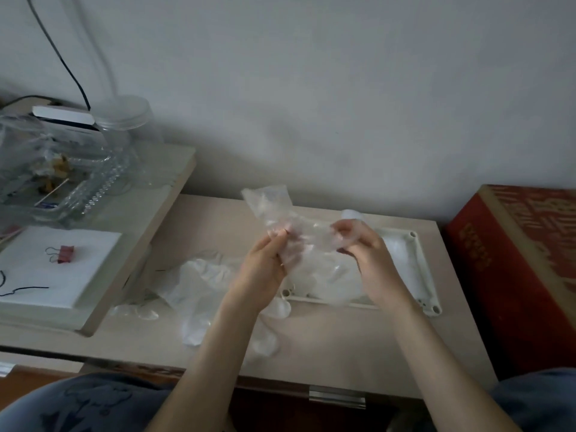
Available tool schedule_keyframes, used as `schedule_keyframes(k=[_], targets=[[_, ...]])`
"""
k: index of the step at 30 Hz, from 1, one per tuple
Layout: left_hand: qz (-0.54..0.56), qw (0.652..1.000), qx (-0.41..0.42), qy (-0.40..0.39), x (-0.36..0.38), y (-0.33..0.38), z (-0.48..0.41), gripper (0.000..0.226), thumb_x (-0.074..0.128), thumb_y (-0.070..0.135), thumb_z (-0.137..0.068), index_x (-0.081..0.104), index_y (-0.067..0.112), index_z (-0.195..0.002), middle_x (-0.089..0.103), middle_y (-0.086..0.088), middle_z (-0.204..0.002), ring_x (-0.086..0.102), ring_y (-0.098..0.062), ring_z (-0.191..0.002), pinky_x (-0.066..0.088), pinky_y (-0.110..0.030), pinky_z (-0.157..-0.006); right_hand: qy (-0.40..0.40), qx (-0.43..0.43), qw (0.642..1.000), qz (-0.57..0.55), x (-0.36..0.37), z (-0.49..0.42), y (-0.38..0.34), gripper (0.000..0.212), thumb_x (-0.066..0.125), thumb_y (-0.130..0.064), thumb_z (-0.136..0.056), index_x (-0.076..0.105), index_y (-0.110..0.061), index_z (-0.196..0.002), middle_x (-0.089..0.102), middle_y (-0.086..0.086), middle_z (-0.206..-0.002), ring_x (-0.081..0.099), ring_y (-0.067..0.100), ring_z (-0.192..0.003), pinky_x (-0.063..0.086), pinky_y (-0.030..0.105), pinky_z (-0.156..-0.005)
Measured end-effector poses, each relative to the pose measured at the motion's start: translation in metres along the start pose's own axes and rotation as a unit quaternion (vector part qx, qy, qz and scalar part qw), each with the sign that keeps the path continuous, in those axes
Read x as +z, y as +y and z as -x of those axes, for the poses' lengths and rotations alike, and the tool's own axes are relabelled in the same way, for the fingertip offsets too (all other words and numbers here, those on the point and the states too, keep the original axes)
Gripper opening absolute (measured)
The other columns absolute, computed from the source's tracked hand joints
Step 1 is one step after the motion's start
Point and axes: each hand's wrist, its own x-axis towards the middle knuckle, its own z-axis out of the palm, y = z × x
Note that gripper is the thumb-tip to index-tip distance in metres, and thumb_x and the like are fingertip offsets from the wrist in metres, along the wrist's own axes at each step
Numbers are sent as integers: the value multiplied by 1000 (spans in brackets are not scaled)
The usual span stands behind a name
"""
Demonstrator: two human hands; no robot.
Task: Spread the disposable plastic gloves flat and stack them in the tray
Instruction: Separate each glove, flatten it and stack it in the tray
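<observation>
A crumpled clear plastic glove (282, 222) is pinched between the left hand (265, 269) and right hand (367, 254), above the white rectangular tray's (417, 260) left edge; loose gloves (199, 282) are heaped leftward.

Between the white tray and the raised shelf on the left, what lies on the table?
Head view: a loose heap of crumpled plastic gloves, not yet spread flat.

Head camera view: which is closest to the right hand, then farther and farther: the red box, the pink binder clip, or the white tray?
1. The white tray, just beneath the right hand.
2. The red box, off to its right.
3. The pink binder clip, far left.
</observation>
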Motion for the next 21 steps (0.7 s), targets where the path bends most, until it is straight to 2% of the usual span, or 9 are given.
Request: schedule_keyframes(k=[2, 5, 8, 11, 13, 15, 18, 20, 21], targets=[[-109, 994, 16, 27, 6, -2, 0, 18, 49, 15, -98, 63, 5, -101, 68, -2, -85, 62, -13, -75, 52, -27, -78, 36, -20, 999, 6, -5, 1, -12, 20, 52, 3, -89, 64, -13, -91, 68, -3, -88, 62, 8, -88, 44, 23, -83], [-206, 977, 49, 23, 12, 0, -1, 18, 56, 15, -94, 63, -1, -100, 67, 9, -70, 53, -8, -61, 46, -18, -60, 47, -75, 992, 89, -11, 5, -36, 13, 61, -19, -92, 62, -26, -103, 70, -5, -96, 63, 3, -92, 43, 18, -86], [-295, 953, 65, -9, 18, 1, -1, 19, 62, 19, -91, 64, 1, -97, 63, 9, -68, 53, -7, -62, 45, -22, -64, 6, -80, 984, 159, -12, 4, -51, 38, 73, -27, -81, 56, -32, -115, 66, -15, -101, 59, -2, -101, 41, 17, -93], [-339, 938, 59, -50, 25, 0, 0, 30, 71, 30, -81, 58, 3, -87, 57, -1, -74, 55, -14, -69, 44, -31, -68, -27, -46, 990, 132, -9, 2, -56, 19, 77, -24, -77, 65, -26, -92, 71, -9, -93, 65, 5, -95, 49, 27, -88], [-295, 952, 28, -75, 27, 0, 1, 47, 73, 37, -71, 54, -1, -90, 56, -9, -82, 55, -23, -76, 42, -37, -69, -16, -41, 994, 104, -9, 2, -56, 7, 75, -20, -80, 68, -17, -81, 71, -2, -85, 67, 11, -88, 51, 33, -86], [-213, 972, -28, -94, 27, 3, 1, 55, 71, 47, -67, 58, 2, -96, 59, -14, -93, 54, -28, -87, 41, -41, -76, -20, -35, 999, 13, -12, 2, -54, 5, 68, -17, -82, 69, -13, -78, 70, 5, -83, 67, 18, -84, 51, 34, -83], [-132, 982, -92, -100, 22, 7, 2, 53, 55, 61, -81, 66, 14, -101, 64, -6, -95, 59, -24, -91, 46, -36, -75, -80, 8, 984, -160, -20, 1, -50, 15, 59, -12, -80, 66, -13, -67, 68, 12, -83, 65, 29, -85, 51, 38, -81], [-124, 977, -121, -128, 19, 6, 6, 55, 39, 58, -93, 65, 13, -111, 68, -4, -99, 66, -18, -89, 52, -27, -67, -115, 15, 973, -198, -27, 2, -47, 15, 60, -14, -82, 58, 0, -76, 65, 20, -91, 64, 34, -91, 52, 38, -80], [-117, 973, -140, -140, 19, 5, 10, 50, 40, 52, -95, 64, 12, -111, 70, -3, -98, 69, -15, -86, 54, -24, -64, -127, 13, 970, -206, -29, 3, -44, 19, 63, -16, -83, 55, 1, -84, 63, 22, -96, 64, 34, -95, 53, 37, -80]])
